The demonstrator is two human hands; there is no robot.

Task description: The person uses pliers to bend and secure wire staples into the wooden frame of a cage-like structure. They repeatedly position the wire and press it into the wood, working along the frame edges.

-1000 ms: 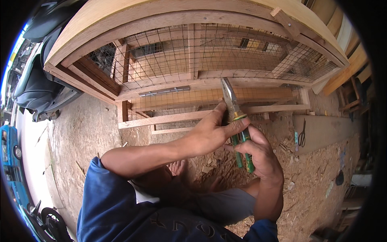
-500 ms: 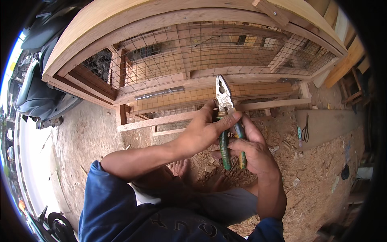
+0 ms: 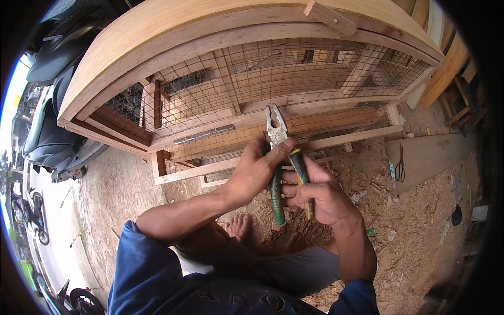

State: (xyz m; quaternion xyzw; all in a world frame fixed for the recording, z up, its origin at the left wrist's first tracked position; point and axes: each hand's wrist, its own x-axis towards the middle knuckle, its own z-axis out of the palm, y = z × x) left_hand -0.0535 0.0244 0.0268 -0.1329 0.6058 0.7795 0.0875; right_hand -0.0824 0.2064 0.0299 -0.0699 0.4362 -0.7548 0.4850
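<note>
Between my hands is a pair of pliers [image 3: 276, 131], its worn metal jaws pointing away from me and parted a little. Its green and yellow handles stand spread apart. My left hand [image 3: 255, 167] grips the pliers near the pivot, thumb laid across it. My right hand [image 3: 326, 197] has its fingers around the handles, the thumb near the yellow-edged one. Just beyond the jaws stands a wooden cage [image 3: 231, 118] with wire mesh [image 3: 294, 73] across its front. A metal hinge [image 3: 205, 134] joins its lower rail.
Scissors [image 3: 401, 164] lie on a flat board [image 3: 425, 163] at the right. Wood shavings [image 3: 409, 236] cover the ground around my feet. A dark motorcycle [image 3: 58, 131] stands left of the cage. Planks [image 3: 446, 73] lean at the far right, beside a small wooden stool [image 3: 459, 107].
The pliers have shifted slightly left and toward me, and their handles and jaws have spread wider. Both hands stay on them. The view has tilted a little.
</note>
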